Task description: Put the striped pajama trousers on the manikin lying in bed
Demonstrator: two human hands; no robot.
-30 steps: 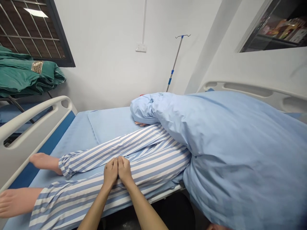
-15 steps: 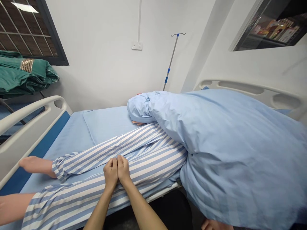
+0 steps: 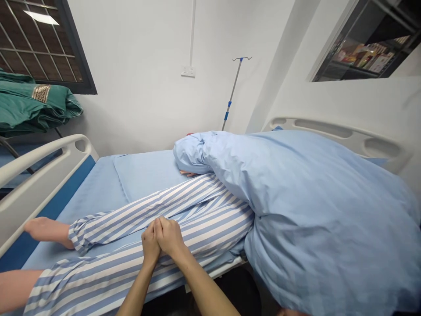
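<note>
While a blanket (image 3: 312, 228) hides the torso (mostly), hands (image 3: 167, 237) touch trousers (image 3: 210, 219).

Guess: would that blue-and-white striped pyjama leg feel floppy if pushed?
The blue-and-white striped pyjama leg probably feels soft, its loose cloth wrinkling by the left hand and right hand. Filled out, it likely feels heavy and resists pushing.

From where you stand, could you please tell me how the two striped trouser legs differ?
The far trouser leg lies beyond the hands, while the near trouser leg has the left hand and right hand on it. The far leg's bare foot shows whole; the near leg's bare foot runs off the picture's edge. Both are blue-and-white striped.
</note>
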